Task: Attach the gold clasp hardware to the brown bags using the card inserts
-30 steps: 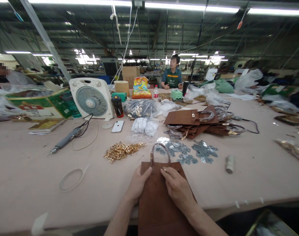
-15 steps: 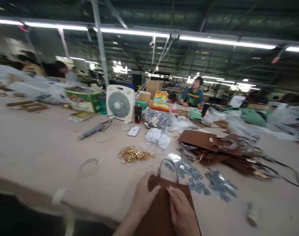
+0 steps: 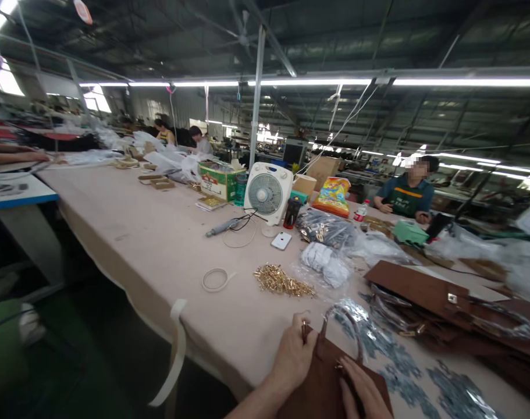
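A brown handbag (image 3: 319, 378) with a wrapped, arched handle lies at the near table edge. My left hand (image 3: 293, 352) is closed at its upper left corner, and a small shiny metal piece shows by the fingertips. My right hand (image 3: 365, 387) rests on the bag's front with fingers stretched out. Its fingertips touch the panel beside a small gold fitting (image 3: 338, 365) below the handle. Beyond the bag lies a pile of small gold metal pieces (image 3: 282, 281). Flat grey pieces (image 3: 402, 355) are scattered to the right.
More brown bags (image 3: 417, 285) are stacked at right. A white fan (image 3: 269, 192), a phone (image 3: 281, 241), a grey corded tool (image 3: 221, 227) and a tape roll (image 3: 214, 280) lie on the table (image 3: 160, 233). Across it sits a co-worker (image 3: 406, 195).
The view has swung left, so the table's contents appear further right. My left fingers have curled at the bag's corner, where a metal piece now shows. My right hand stays on the bag.
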